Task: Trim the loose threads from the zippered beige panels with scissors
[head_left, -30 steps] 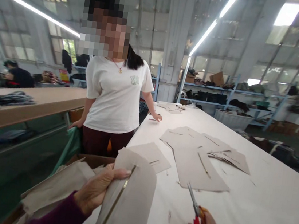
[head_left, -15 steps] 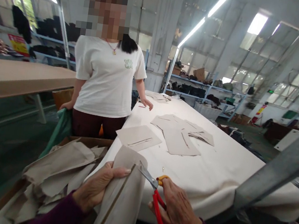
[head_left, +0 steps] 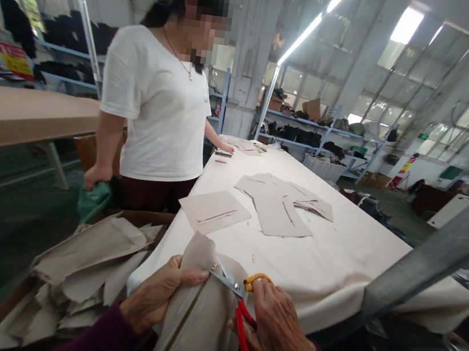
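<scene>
My left hand [head_left: 161, 289] pinches a beige fabric piece [head_left: 214, 325] near its upper end, thumb lying on top. A zipper [head_left: 180, 326] runs lengthwise down that piece, with its pull at the lower end. My right hand [head_left: 279, 325] grips scissors [head_left: 234, 285] with one red and one orange handle. Their blades are parted at the zipper's upper end, just beyond my left thumb. A small gold-coloured bit shows between the blades. Part of the cloth behind the blades is folded over.
Flat beige pieces with zipper slits [head_left: 282, 207] lie on the white-covered table [head_left: 336, 252]. A box of beige pieces [head_left: 90, 254] stands at the left. Beyond it a co-worker [head_left: 160, 114] holds green cloth [head_left: 93, 200]. A metal post [head_left: 431, 253] slants at the right.
The scissor blades have moved onto the zipper's upper end, and the fabric's top has bent. The co-worker has turned toward the table, one hand now resting further along it.
</scene>
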The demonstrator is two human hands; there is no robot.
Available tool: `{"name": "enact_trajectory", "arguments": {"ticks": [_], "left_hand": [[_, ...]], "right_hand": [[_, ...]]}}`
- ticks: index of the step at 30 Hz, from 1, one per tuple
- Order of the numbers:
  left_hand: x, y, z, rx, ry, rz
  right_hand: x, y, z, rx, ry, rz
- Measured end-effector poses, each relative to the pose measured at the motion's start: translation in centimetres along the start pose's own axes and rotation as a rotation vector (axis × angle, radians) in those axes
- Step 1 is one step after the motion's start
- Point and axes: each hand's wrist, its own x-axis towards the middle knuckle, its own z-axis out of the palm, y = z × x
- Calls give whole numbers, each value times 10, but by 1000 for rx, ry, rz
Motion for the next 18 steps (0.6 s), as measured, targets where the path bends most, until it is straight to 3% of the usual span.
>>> {"name": "enact_trajectory", "arguments": {"ticks": [3, 10, 18], "left_hand": [[5, -1, -2, 4, -19, -2], [8, -1, -2, 28, 78, -22], [14, -1, -6, -33, 14, -49]], "right_hand": [[1, 4, 0, 12, -39, -2], [6, 12, 1, -23, -29, -21], [13, 16, 0, -65, 7, -7]]}}
